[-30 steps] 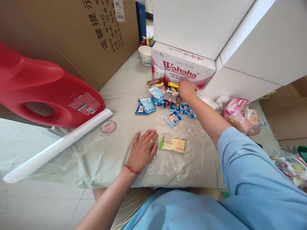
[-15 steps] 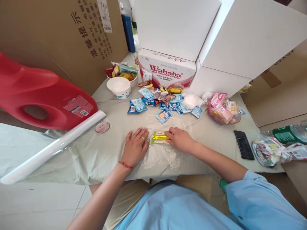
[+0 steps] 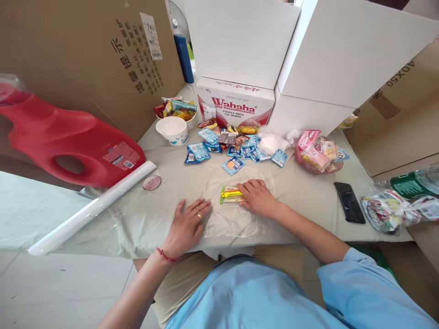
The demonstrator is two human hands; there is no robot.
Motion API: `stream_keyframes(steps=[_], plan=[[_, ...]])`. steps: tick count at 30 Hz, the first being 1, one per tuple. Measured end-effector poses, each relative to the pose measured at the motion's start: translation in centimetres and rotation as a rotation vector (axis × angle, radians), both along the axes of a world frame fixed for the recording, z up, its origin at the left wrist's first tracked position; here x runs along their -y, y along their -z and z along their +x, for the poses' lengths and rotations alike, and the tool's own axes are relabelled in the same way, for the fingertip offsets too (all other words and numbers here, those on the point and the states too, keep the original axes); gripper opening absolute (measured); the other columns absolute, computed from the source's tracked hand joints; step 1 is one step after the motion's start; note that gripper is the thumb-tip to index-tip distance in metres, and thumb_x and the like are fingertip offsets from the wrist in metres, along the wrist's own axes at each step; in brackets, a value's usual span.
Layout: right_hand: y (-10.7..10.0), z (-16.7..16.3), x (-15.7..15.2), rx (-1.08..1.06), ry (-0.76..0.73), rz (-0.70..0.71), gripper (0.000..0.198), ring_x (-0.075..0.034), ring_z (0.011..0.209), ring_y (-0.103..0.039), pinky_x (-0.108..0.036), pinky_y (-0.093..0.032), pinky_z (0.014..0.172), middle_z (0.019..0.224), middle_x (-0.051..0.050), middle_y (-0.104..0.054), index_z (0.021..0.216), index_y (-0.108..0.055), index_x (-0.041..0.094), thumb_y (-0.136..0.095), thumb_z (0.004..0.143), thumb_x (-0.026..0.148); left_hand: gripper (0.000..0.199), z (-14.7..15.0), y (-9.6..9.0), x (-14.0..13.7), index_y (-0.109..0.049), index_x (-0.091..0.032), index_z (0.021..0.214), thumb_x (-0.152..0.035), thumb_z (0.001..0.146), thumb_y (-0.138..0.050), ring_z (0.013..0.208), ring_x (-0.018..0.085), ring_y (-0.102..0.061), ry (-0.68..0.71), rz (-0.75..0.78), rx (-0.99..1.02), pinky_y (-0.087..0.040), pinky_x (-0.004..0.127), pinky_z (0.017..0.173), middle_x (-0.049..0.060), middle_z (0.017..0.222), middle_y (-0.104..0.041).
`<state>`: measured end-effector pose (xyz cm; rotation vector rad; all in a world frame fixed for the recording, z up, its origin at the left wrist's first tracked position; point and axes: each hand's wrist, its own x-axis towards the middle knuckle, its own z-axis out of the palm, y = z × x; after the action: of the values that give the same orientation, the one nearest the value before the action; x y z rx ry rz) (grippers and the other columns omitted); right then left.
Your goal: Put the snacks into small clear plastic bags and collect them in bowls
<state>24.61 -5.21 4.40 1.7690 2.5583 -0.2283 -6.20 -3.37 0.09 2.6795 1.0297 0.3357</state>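
My left hand (image 3: 187, 226) lies palm down, fingers slightly spread, on the covered table (image 3: 178, 180), fingertips at the clear plastic film (image 3: 236, 221). My right hand (image 3: 257, 197) covers the right end of the yellow packet (image 3: 231, 193), which lies over the biscuit packet (image 3: 231, 200) on the film; I cannot tell whether it pinches.

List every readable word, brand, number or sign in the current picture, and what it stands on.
"Wahaha®": white box
"PURIFIED WATER FOR DRINKING": same box
"温馨提示": left carton
"40X50": right carton
Too small, blurred or stylised for me to read: print on the yellow packet, other packets, jug label and bottle label, plus the remaining print on box and cartons.
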Motion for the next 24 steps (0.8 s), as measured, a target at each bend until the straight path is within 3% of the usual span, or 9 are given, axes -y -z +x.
stream_keyframes(steps=[3, 5, 8, 11, 15, 17, 20, 24], plan=[[-0.8, 0.8, 0.3, -0.066, -0.023, 0.031, 0.068, -0.036, 0.141, -0.040, -0.057, -0.025, 0.120, 0.151, -0.021, -0.053, 0.157, -0.041, 0.013, -0.058, 0.101, 0.048, 0.076, -0.9, -0.4, 0.6, -0.050, -0.023, 0.152, -0.016, 0.076, -0.050, 0.157, 0.031, -0.032, 0.070, -0.012, 0.042, -0.022, 0.063, 0.126, 0.011, 0.167, -0.040], [-1.7, 1.6, 1.3, -0.161, -0.035, 0.083, 0.069, -0.035, 0.143, -0.039, -0.057, -0.027, 0.121, 0.155, -0.021, -0.048, 0.157, -0.041, 0.014, -0.054, 0.101, 0.053, 0.073, -1.3, -0.6, 1.1, -0.049, -0.024, 0.152, -0.019, 0.079, -0.052, 0.159, 0.030, -0.029, 0.143, -0.049, 0.051, -0.020, 0.060, 0.128, 0.010, 0.168, -0.037], [-2.1, 2.9, 4.1, -0.340, -0.076, 0.126, 0.064, -0.032, 0.131, -0.050, -0.051, -0.042, 0.112, 0.143, -0.019, -0.057, 0.149, -0.050, 0.018, -0.054, 0.100, 0.058, 0.046, -1.5, -0.5, 1.6, -0.062, -0.026, 0.137, -0.026, 0.093, -0.052, 0.152, 0.026, -0.042, 0.159, -0.102, 0.071, -0.024, 0.055, 0.128, 0.009, 0.158, -0.053], [-0.3, 3.7, 7.9, -0.385, -0.102, 0.116, 0.061, -0.032, 0.123, -0.055, -0.051, -0.048, 0.106, 0.132, -0.018, -0.063, 0.139, -0.059, 0.019, -0.062, 0.095, 0.062, 0.029, -1.4, -0.2, 1.4, -0.072, -0.027, 0.115, -0.029, 0.102, -0.046, 0.140, 0.021, -0.056, 0.097, -0.120, 0.124, -0.033, 0.049, 0.124, 0.007, 0.143, -0.068], [2.6, 3.8, 10.5, -0.339, -0.021, 0.099, 0.028, -0.028, 0.116, -0.058, -0.049, -0.050, 0.102, 0.125, -0.013, -0.068, 0.122, -0.069, 0.024, -0.049, 0.105, 0.034, 0.030, -0.9, -0.5, -0.2, -0.072, -0.027, 0.110, -0.032, 0.104, -0.043, 0.130, 0.020, -0.064, 0.062, -0.164, 0.195, -0.040, 0.045, 0.120, 0.006, 0.128, -0.075], [2.3, 3.9, 9.8, -0.394, 0.022, 0.122, 0.030, -0.025, 0.109, -0.060, -0.044, -0.053, 0.096, 0.118, -0.012, -0.069, 0.114, -0.071, 0.025, -0.042, 0.106, 0.026, 0.031, -0.3, -1.2, -1.6, -0.071, -0.026, 0.109, -0.036, 0.104, -0.043, 0.128, 0.020, -0.065, 0.059, -0.193, 0.219, -0.044, 0.044, 0.117, 0.006, 0.120, -0.078], [0.0, 4.2, 6.5, -0.468, 0.079, 0.145, 0.030, -0.023, 0.106, -0.063, -0.037, -0.053, 0.092, 0.115, -0.013, -0.069, 0.114, -0.070, 0.022, -0.042, 0.106, 0.030, 0.034, 1.3, -2.3, -4.7, -0.071, -0.024, 0.101, -0.042, 0.102, -0.042, 0.126, 0.024, -0.065, 0.036, -0.195, 0.222, -0.046, 0.045, 0.114, 0.007, 0.113, -0.079], [-2.0, 4.6, 1.3, -0.276, 0.279, 0.016, 0.031, -0.021, 0.102, -0.067, -0.031, -0.051, 0.086, 0.111, -0.010, -0.072, 0.115, -0.069, 0.021, -0.041, 0.105, 0.026, 0.032, 4.3, -2.6, -9.5, -0.070, -0.021, 0.091, -0.040, 0.094, -0.044, 0.111, 0.029, -0.068, -0.117, -0.241, 0.121, -0.051, 0.047, 0.104, 0.012, 0.108, -0.077]])
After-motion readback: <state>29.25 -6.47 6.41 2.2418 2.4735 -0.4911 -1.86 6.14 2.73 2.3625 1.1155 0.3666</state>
